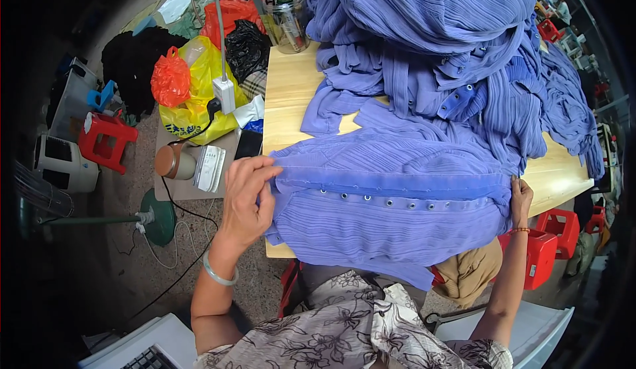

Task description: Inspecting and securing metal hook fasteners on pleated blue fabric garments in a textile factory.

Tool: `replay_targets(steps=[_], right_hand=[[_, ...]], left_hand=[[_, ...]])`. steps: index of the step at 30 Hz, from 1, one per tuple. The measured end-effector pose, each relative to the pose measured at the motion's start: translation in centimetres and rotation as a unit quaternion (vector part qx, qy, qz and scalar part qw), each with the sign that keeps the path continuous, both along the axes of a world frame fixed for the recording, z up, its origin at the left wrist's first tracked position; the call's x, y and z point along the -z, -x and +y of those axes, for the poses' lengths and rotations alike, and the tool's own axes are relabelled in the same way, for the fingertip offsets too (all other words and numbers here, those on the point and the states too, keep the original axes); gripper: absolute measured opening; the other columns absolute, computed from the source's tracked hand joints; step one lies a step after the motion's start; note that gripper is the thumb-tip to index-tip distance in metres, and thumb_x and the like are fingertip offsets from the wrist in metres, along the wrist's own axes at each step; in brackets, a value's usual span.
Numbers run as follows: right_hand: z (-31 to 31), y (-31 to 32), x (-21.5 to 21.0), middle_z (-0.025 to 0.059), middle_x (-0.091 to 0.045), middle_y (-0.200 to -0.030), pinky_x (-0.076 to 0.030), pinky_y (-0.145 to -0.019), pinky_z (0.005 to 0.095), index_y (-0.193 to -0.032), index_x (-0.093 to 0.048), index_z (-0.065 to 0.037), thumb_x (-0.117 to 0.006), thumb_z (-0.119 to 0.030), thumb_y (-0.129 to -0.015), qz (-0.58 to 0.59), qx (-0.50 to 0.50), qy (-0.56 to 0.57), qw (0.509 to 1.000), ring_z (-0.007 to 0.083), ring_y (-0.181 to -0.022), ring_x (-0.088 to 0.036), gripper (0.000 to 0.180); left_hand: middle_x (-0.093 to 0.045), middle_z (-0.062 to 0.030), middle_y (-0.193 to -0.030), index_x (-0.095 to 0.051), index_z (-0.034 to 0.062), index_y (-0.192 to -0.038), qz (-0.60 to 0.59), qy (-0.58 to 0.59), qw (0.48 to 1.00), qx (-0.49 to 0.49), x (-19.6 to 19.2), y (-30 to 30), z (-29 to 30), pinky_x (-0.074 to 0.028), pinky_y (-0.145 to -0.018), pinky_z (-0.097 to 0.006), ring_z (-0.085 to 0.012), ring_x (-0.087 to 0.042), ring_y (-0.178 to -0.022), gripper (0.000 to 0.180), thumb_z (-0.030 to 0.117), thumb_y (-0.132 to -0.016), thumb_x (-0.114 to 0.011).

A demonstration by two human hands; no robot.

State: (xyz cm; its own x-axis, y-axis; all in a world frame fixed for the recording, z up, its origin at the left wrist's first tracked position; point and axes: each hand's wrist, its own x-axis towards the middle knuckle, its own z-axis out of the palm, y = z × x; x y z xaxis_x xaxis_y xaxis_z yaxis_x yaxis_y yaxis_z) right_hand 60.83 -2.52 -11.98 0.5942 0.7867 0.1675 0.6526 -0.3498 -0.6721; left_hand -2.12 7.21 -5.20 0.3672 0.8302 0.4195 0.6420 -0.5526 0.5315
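Note:
A periwinkle-blue ribbed garment [391, 236] lies spread across the wooden table [289, 84], its lower part hanging over the near edge. Along its middle runs a smooth placket band [397, 182], with a row of metal-rimmed eyelets just below it. My left hand [249, 193] pinches the garment at the band's left end, thumb and fingers closed on the cloth. At the opposite end my right hand [521, 200] grips the edge near the table's right side; its fingertips are partly hidden. Between both hands the band is stretched fairly straight. Behind it rises a heap of matching blue garments [437, 11].
At the far left table corner stands a glass jar [289, 34] of tools. A power strip [224, 95] hangs beside a yellow plastic bag [205, 81]. A lidded cup [175, 162] and dark phone [248, 142] sit on a side surface. Red stools [109, 140] flank the table; cables cross the floor.

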Motion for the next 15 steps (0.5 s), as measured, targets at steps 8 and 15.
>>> replay_targets(steps=[8, 15], right_hand=[[0.0, 0.4, -0.5, -0.0064, -0.034, -0.061, -0.022, -0.052, 0.0289, -0.062, -0.038, -0.007, -0.063, -0.021, -0.098, 0.004, -0.008, -0.001, 1.0, 0.0059, -0.061, -0.027, 0.046], [-0.4, 0.4, -0.2, -0.0067, -0.034, -0.062, -0.022, -0.052, 0.0292, -0.062, -0.037, -0.007, -0.061, -0.022, -0.099, 0.02, -0.004, -0.013, 1.0, 0.0061, -0.061, -0.027, 0.047]], left_hand=[[-0.06, -0.0105, -0.104, -0.068, 0.0059, -0.105, 0.049, -0.045, 0.998, 0.01, 0.9, -1.6, -0.6, -0.042, -0.081, -0.04, -0.0295, -0.055, -0.096, 0.031, 0.002, -0.075, -0.074], [-0.061, -0.007, -0.092, -0.067, 0.005, -0.095, 0.026, -0.081, 0.996, 0.013, 1.7, -1.8, -0.3, -0.042, -0.077, -0.038, -0.028, -0.056, -0.085, 0.021, -0.002, -0.076, -0.072]])
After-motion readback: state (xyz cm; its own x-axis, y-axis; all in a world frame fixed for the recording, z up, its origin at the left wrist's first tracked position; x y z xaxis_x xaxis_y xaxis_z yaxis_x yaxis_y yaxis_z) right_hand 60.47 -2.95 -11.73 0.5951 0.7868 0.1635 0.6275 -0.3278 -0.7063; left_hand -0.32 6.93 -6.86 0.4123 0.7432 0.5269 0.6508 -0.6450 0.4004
